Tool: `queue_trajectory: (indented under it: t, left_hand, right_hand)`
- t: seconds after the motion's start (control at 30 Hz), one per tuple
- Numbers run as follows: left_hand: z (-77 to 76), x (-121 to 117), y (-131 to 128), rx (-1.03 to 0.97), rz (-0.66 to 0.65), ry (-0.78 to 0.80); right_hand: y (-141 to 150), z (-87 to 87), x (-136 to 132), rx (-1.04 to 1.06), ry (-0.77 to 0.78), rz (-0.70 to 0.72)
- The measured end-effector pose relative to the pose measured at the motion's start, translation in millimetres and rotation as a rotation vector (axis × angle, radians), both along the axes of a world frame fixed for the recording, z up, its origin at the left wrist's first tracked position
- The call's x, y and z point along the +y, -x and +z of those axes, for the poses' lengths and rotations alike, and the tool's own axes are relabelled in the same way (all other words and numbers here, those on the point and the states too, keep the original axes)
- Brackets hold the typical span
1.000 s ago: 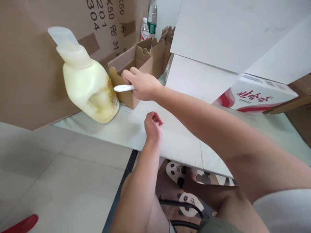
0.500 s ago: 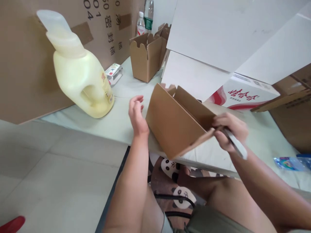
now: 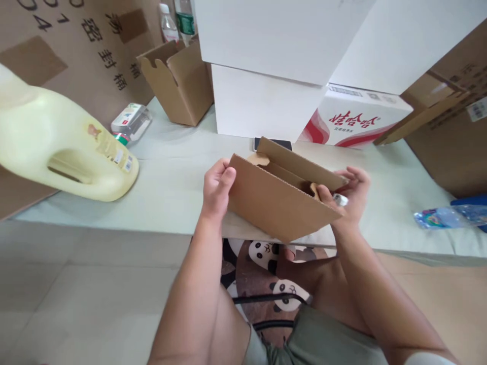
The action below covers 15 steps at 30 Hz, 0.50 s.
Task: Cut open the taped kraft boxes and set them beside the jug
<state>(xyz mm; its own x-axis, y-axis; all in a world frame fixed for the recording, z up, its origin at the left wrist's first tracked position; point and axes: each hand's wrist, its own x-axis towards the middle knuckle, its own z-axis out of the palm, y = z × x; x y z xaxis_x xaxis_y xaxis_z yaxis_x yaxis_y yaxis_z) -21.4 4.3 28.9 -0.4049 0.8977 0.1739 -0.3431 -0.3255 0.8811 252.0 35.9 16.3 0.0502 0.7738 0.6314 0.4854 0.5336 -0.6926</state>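
Observation:
Between my hands is a brown cardboard box (image 3: 281, 203), tilted, with its open top up and small curved flaps at both ends. My left hand (image 3: 218, 190) grips its left end, thumb on the near wall. At the right end, my right hand (image 3: 352, 197) is closed around the edge, its thumb near the small end flap. A white-tipped object (image 3: 340, 199) shows between the right hand's fingers; most of it is hidden, so its kind is unclear. Behind the box, a dark flat device (image 3: 272, 144) with a light edge lies on the cloth, partly covered.
On the cloth-covered surface (image 3: 171, 192) a yellow detergent jug (image 3: 68, 147) stands left, beside a clear plastic pack (image 3: 131, 121). Another open cardboard box (image 3: 182, 86) and bottles (image 3: 167, 23) are behind. White boxes (image 3: 266, 101) form the back; a crumpled plastic wrapper (image 3: 449, 217) lies right.
My left hand has closed on the box's left end. My right hand has shifted its hold on the right end, and the long grey-white object in it is now mostly hidden. The view has turned right.

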Motion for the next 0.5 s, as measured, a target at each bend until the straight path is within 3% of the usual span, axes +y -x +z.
queue_trajectory:
  t: [0.07, 0.17, 0.33, 0.5]
  left_hand:
    - [0.4, 2, -4, 0.077, 0.049, 0.045]
    - [-1.5, 7, -10, 0.163, 0.149, 0.059]
    - [-5.6, 13, -13, 0.306, 0.186, 0.036]
    - [-1.9, 14, -10, 0.576, 0.083, -0.038]
  right_hand:
    - [1, -5.8, 0, 0.035, 0.072, -0.050]
    - [2, -8.4, -8, 0.041, 0.038, -0.057]
    - [-1, -8.6, -20, 0.037, -0.164, 0.181]
    - [-7, -12.5, -22, -0.042, -0.246, 0.326]
